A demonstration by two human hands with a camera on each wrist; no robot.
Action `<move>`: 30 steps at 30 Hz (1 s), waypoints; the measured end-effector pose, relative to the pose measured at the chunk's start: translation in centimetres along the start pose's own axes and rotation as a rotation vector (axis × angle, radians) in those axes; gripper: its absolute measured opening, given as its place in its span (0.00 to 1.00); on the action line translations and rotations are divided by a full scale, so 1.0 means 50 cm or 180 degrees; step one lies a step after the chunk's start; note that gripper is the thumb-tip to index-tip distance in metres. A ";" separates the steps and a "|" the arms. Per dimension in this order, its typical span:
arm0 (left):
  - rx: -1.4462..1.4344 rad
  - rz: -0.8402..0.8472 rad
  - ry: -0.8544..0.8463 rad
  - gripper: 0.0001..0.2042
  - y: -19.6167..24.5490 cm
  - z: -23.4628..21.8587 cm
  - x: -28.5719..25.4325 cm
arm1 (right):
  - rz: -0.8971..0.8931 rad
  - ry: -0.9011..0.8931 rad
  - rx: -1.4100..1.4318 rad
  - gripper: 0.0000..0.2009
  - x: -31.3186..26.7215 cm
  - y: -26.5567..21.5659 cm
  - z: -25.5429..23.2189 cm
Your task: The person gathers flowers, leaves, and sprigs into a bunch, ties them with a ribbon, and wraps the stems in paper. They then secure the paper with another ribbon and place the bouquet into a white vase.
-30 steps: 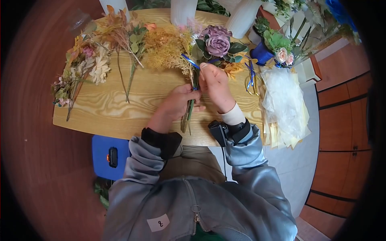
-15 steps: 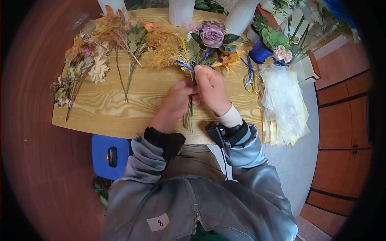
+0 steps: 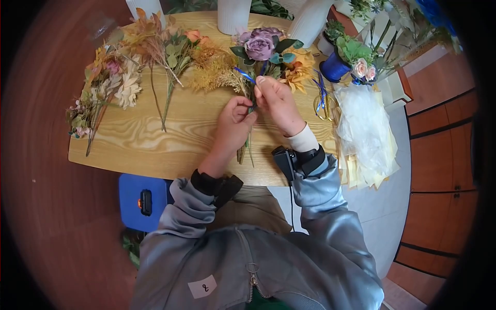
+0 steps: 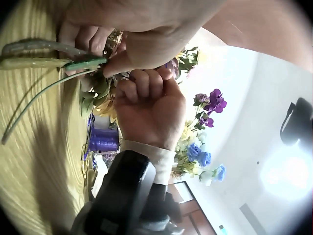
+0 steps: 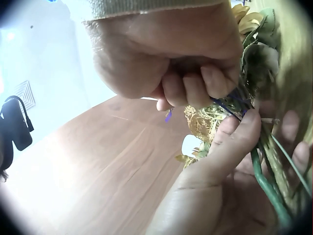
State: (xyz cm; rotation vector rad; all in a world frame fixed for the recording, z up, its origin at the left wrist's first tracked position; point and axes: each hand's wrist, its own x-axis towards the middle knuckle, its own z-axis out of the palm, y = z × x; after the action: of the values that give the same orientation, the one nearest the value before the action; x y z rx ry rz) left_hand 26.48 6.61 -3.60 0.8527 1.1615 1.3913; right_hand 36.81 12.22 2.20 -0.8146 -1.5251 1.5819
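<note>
The bunch of flowers, with a mauve rose [image 3: 259, 47] and orange petals at its top, lies over the table with stems pointing toward the person. Around its stems [image 5: 266, 171] curl the thumb and fingers of the left hand [image 3: 233, 125], just below a blue ribbon. Higher up, the right hand [image 3: 280, 107] pinches the blue ribbon [image 3: 244, 75], whose loose end sticks out past the thumb. In the right wrist view the ribbon [image 5: 226, 107] runs from the curled right fingers to the stems beside the left thumb. Part of the ribbon is hidden by the hands.
Other artificial flowers [image 3: 127, 88] lie at the left of the wooden table [image 3: 155, 150]. White vases [image 3: 233, 16] stand along the back. To the right are a blue ribbon spool [image 3: 335, 67], yellow-handled scissors [image 3: 324, 109] and a pile of translucent wrapping sheets [image 3: 364, 124].
The mauve rose has shifted left and the orange flower shows more. The left hand's thumb and fingers have shifted at the stems, while the right hand still pinches the ribbon.
</note>
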 end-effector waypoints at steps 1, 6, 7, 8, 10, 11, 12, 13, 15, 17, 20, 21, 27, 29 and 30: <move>0.0127 0.0428 0.0048 0.11 -0.002 0.001 0.002 | -0.0051 -0.0102 -0.0073 0.15 0.000 0.000 -0.001; 0.0645 0.0401 0.0062 0.09 0.009 -0.005 0.007 | -0.0251 -0.0255 -0.0330 0.16 0.005 0.004 -0.009; 0.0942 0.0295 0.0060 0.08 0.015 -0.008 0.009 | -0.0416 -0.0327 -0.0465 0.16 0.008 0.007 -0.012; 0.0944 0.0296 0.0058 0.08 0.018 -0.011 0.012 | -0.0417 -0.0324 -0.0464 0.16 0.009 0.009 -0.013; 0.1310 0.0426 -0.0157 0.07 0.022 -0.018 0.018 | -0.0442 -0.0313 -0.0381 0.16 0.011 0.011 -0.013; 0.1311 0.0427 -0.0156 0.07 0.023 -0.019 0.021 | -0.0443 -0.0313 -0.0380 0.16 0.013 0.010 -0.013; 0.1387 0.0447 -0.0213 0.07 0.023 -0.019 0.024 | -0.0405 -0.0329 -0.0308 0.16 0.014 0.009 -0.013; 0.1464 0.0466 -0.0270 0.07 0.026 -0.019 0.026 | -0.0368 -0.0344 -0.0235 0.16 0.015 0.008 -0.014; 0.1874 0.0461 -0.0266 0.08 0.038 -0.020 0.029 | -0.0342 -0.0287 -0.0230 0.16 0.020 0.008 -0.014; 0.2284 0.0460 -0.0258 0.09 0.045 -0.020 0.032 | -0.0319 -0.0233 -0.0226 0.16 0.021 0.003 -0.010; 0.2216 0.0715 -0.0351 0.09 0.044 -0.024 0.041 | -0.0067 -0.0434 0.0379 0.15 0.022 -0.004 -0.010; 0.2143 0.0720 -0.0502 0.09 0.035 -0.031 0.049 | 0.0096 -0.0436 0.0477 0.15 0.028 0.002 -0.019; 0.2378 0.0669 -0.0670 0.08 0.033 -0.025 0.047 | 0.0767 -0.0010 0.1265 0.13 0.033 0.033 -0.036; 0.2563 0.0617 -0.0622 0.08 0.048 -0.019 0.043 | 0.0839 0.0029 0.1536 0.13 0.033 0.026 -0.032; 0.2841 0.0668 -0.0520 0.08 0.053 -0.016 0.041 | 0.0834 0.0304 0.1545 0.13 0.033 0.022 -0.028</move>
State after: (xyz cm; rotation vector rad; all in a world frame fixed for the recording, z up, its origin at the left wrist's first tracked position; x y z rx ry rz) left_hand 24.64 8.63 -1.47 1.7138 1.6125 0.8966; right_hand 37.08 14.37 1.11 -0.8144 -0.9308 1.9662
